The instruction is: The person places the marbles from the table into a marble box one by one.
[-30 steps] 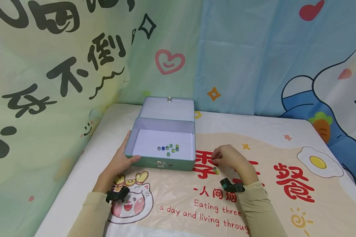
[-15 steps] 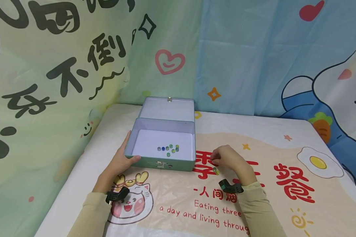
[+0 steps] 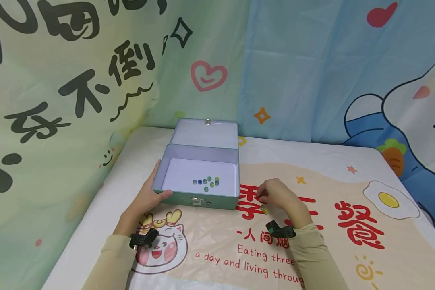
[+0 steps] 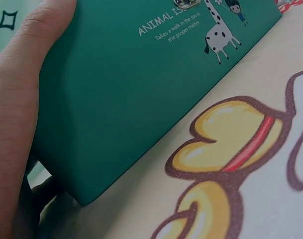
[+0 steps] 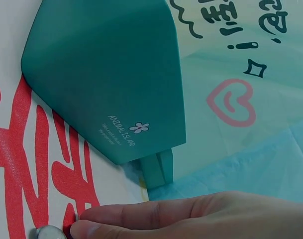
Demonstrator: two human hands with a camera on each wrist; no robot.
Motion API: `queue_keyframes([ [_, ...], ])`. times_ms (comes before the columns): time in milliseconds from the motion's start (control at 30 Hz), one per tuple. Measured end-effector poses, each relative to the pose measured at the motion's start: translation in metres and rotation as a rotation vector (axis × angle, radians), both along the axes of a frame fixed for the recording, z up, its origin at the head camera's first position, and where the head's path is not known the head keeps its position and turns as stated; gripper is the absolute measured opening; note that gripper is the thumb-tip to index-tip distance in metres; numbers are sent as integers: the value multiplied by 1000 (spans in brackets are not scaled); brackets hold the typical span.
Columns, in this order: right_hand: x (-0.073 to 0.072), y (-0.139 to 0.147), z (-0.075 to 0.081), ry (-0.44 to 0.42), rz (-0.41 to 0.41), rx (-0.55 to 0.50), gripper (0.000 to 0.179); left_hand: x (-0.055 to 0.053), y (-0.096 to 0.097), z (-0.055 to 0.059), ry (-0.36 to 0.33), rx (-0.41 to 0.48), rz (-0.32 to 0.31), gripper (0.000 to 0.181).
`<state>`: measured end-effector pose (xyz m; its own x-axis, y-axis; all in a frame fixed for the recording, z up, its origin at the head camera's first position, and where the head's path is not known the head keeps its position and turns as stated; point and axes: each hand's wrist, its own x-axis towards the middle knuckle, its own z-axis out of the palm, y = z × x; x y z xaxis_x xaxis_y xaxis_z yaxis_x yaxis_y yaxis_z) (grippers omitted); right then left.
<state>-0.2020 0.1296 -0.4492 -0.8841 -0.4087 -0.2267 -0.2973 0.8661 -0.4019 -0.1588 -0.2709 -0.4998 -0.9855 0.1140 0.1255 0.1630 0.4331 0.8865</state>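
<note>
A green tin box point(image 3: 199, 199) stands with its lid point(image 3: 206, 135) tipped back, and several glass marbles point(image 3: 205, 189) lie on its pale floor. My left hand point(image 3: 150, 195) grips its near left corner, thumb over the front rim; in the left wrist view the thumb side of the hand point(image 4: 22, 89) lies along the green wall. To the right of the box, my right hand point(image 3: 278, 195) is low over the cloth with thumb and forefinger together. A pale glassy edge shows at those fingertips point(image 5: 86, 219), a marble mostly hidden by them. Loose marbles point(image 3: 264, 210) lie just below this hand.
A printed tablecloth point(image 3: 210, 237) with red lettering covers the table. Patterned cloth backdrops point(image 3: 290, 72) hang behind and to the left, close behind the raised lid. A dark wrist strap point(image 3: 280, 230) is on the right arm, another strap point(image 3: 143, 238) on the left.
My right hand has turned slightly at the wrist and shifted a little left, staying over the same spot. The left hand, the box and the marbles in it stay in place.
</note>
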Motion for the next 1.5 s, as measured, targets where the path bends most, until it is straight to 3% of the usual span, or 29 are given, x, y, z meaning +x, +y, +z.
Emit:
queue_keyframes([
  [467,-1,2,-2,4,-44,-9,13,0,0,-1,8,-12,2,113],
  [700,-3,2,-1,66,-29,-43,18,0,-1,-2,-2,-17,5,112],
  [967,-6,-1,1,85,-70,-95,21,-1,-1,-2,-11,-30,14,113],
  [1267,-6,-2,0,170,-74,-196,21,-1,-1,-2,-8,-32,12,112],
  [1500,-7,-4,1,185,-82,-219,21,-1,0,-1,-11,-49,21,112],
])
